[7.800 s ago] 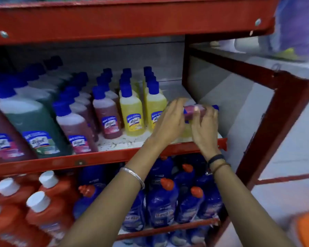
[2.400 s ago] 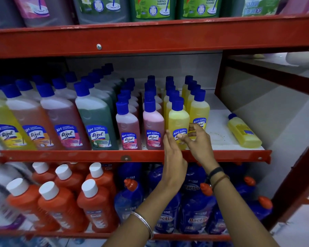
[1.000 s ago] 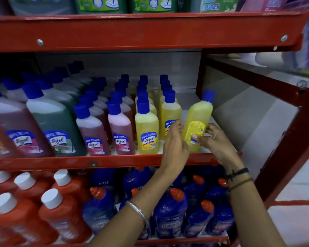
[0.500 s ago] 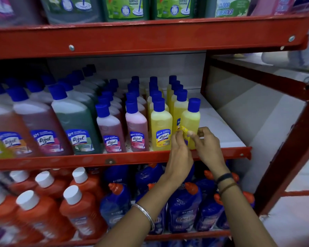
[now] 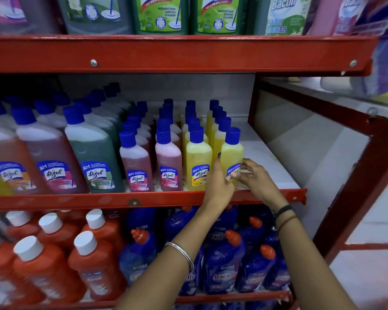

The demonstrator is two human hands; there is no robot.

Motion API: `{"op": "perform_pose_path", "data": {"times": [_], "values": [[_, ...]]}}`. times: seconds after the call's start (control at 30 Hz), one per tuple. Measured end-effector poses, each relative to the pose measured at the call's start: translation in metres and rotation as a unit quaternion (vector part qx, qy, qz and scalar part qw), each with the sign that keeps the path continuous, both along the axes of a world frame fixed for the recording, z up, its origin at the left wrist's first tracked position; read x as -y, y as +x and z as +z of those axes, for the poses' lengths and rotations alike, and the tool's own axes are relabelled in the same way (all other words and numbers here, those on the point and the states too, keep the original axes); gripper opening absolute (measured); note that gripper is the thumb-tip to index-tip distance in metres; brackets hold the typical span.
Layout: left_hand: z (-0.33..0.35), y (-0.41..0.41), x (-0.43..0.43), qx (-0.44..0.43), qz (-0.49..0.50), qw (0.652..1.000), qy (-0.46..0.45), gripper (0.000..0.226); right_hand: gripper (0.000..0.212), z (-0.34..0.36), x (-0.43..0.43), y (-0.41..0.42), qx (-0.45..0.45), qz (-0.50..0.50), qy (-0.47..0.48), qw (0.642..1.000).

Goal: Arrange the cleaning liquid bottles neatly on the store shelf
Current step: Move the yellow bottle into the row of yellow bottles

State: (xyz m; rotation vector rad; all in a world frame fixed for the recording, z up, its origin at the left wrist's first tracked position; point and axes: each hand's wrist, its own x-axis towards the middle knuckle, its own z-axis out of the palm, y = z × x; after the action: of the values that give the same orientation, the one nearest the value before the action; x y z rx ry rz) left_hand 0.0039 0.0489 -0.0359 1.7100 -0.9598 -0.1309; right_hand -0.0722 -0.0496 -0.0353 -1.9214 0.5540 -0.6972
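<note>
A small yellow bottle (image 5: 231,153) with a blue cap stands upright at the front right of the middle shelf (image 5: 143,199), at the head of the rightmost yellow row. My left hand (image 5: 218,183) touches its lower left side and my right hand (image 5: 254,177) grips its lower right, fingers on the label. Just to its left stands another yellow bottle (image 5: 198,162), then two rows of small pink bottles (image 5: 168,162). Larger green bottles (image 5: 94,157) and pink bottles (image 5: 49,162) fill the shelf's left.
White shelf floor (image 5: 269,166) lies bare to the right of the yellow rows, up to the red upright (image 5: 354,175). Orange bottles (image 5: 92,260) with white caps and blue bottles (image 5: 224,260) sit below. Big cleaner containers (image 5: 159,14) stand on the top shelf.
The yellow bottle, held tilted above the shelf a second ago, now stands upright at the front of the right row. Both hands remain at its base.
</note>
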Motion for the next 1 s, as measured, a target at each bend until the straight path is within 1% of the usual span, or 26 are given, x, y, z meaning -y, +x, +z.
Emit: {"op": "perform_pose_path", "data": {"times": [0.07,0.13,0.23,0.37,0.43,0.53,0.57,0.63,0.7,0.73,0.8,0.9,1.0], "values": [[0.0,-0.004,-0.002,0.003,0.009,1.0,0.007,0.057,0.034,0.001,-0.002,0.003,0.0,-0.032,-0.019,0.999],[0.0,-0.006,-0.002,0.008,0.015,1.0,0.02,0.063,0.034,0.001,-0.005,0.005,0.007,-0.054,-0.035,0.998],[0.0,-0.007,-0.002,0.01,0.013,1.0,0.022,0.065,0.033,-0.003,-0.01,0.005,0.024,-0.071,-0.042,0.996],[-0.005,-0.008,-0.007,0.011,0.022,0.999,0.021,0.069,0.034,-0.006,-0.019,0.002,0.022,-0.09,-0.051,0.994],[-0.008,-0.009,-0.011,0.024,0.021,0.999,0.025,0.065,0.033,-0.006,-0.023,0.001,0.02,-0.094,-0.057,0.994],[-0.007,-0.01,-0.026,0.083,0.042,0.995,0.036,0.048,0.039,-0.004,-0.026,0.001,0.003,-0.086,-0.046,0.995],[-0.005,-0.01,-0.032,0.12,0.064,0.99,0.025,0.043,0.043,-0.004,-0.026,0.0,0.002,-0.094,-0.041,0.995],[0.009,-0.007,-0.046,0.195,0.122,0.972,-0.045,0.037,0.054,-0.002,-0.027,-0.001,0.04,-0.143,-0.057,0.987],[0.029,0.003,-0.053,0.217,0.158,0.957,-0.107,0.04,0.052,0.011,-0.031,-0.001,0.118,-0.176,-0.088,0.973],[0.041,0.011,-0.053,0.214,0.163,0.957,-0.107,0.044,0.049,0.02,-0.033,-0.001,0.147,-0.171,-0.099,0.969],[0.062,0.027,-0.048,0.178,0.141,0.972,-0.066,0.05,0.047,0.041,-0.036,0.003,0.155,-0.135,-0.109,0.972],[0.082,0.041,-0.042,0.117,0.093,0.989,0.007,0.043,0.036,0.063,-0.034,0.012,0.099,-0.06,-0.129,0.985],[0.09,0.044,-0.043,0.108,0.076,0.989,0.065,0.039,0.028,0.068,-0.03,0.018,0.069,-0.021,-0.141,0.987]]}}
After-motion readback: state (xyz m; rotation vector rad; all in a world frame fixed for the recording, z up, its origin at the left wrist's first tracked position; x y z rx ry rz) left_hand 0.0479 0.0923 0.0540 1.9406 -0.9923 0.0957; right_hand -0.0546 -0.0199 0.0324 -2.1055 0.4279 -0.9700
